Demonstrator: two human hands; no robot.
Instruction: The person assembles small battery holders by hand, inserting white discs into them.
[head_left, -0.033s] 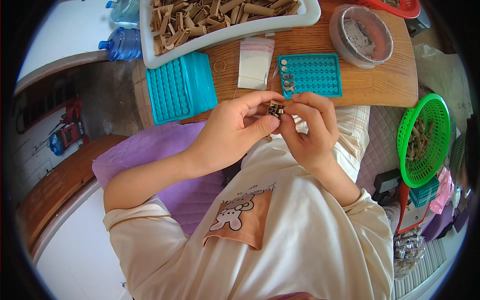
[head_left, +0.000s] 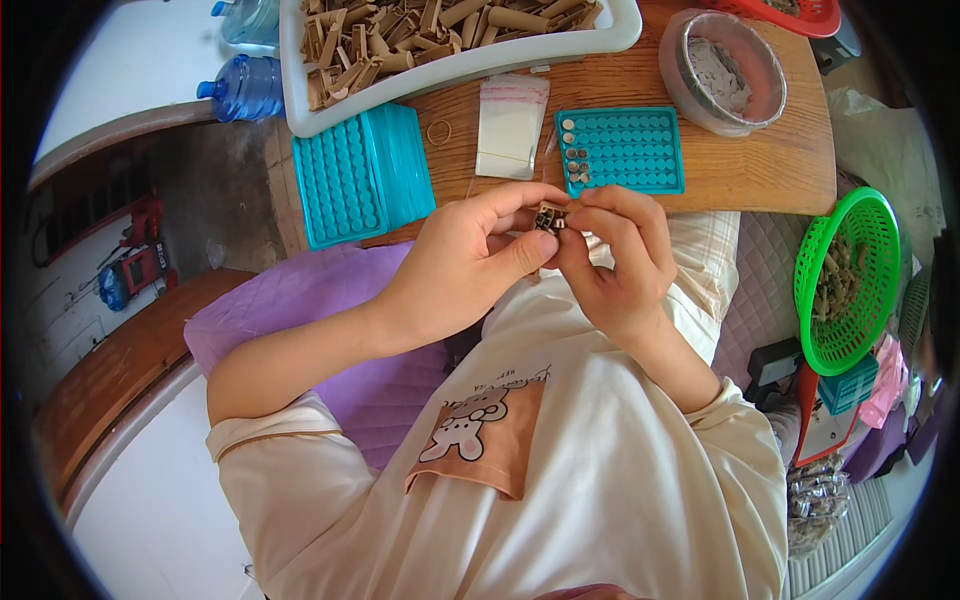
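Between the thumb and fingers of my left hand [head_left: 450,255] is a small tan-and-black piece [head_left: 549,218] with shiny metal bits; its exact kind is too small to tell. My right hand [head_left: 625,245] is closed in a pinch at the right edge of that piece, and whatever its fingertips grip is hidden. Just beyond my hands, a teal tray [head_left: 630,150] with rows of round pockets lies on the table. Several small silvery round parts [head_left: 577,165] sit in the pockets at its left end.
On the wooden table [head_left: 790,165] are stacked teal trays [head_left: 340,185], clear bags [head_left: 510,125], a rubber band [head_left: 438,132] and a lined tub [head_left: 725,75]. A white bin [head_left: 460,52] holds split cardboard tubes. To the right is a green basket [head_left: 880,290].
My right hand's fingers have shifted very slightly at the piece. My left hand and the trays look the same.
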